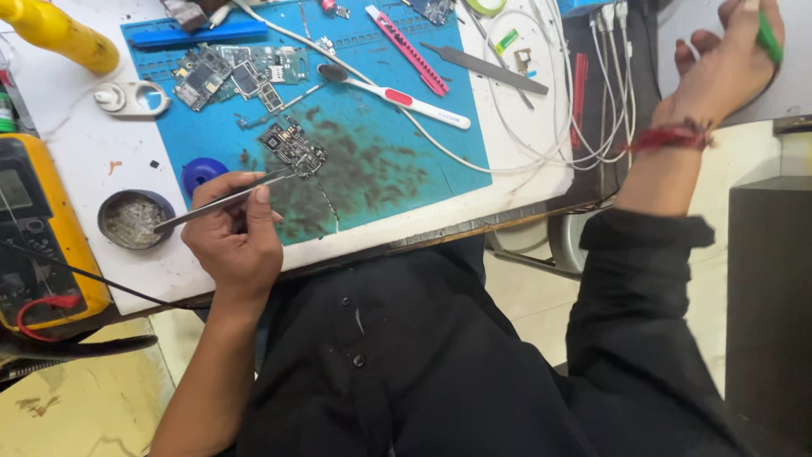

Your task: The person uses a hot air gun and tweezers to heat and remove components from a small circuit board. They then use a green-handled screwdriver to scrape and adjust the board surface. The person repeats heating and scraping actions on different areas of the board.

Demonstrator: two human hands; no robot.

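My left hand [233, 233] grips metal tweezers [222, 199] whose tips touch a small dark circuit board [294, 148] lying on the stained blue work mat [406, 161]. My right hand [729, 63] is raised far to the right, off the bench, with a thin green object [768, 38] held between its fingers; a red thread is tied around that wrist. Several larger circuit boards [228, 74] lie at the mat's upper left.
A white and red brush [397, 95], a pink tool [408, 49] and a grey metal blade [486, 68] lie on the mat's far side. White cables [584, 110] hang right. A yellow multimeter [38, 233], a round tin [133, 218] and a blue cap [201, 172] sit left.
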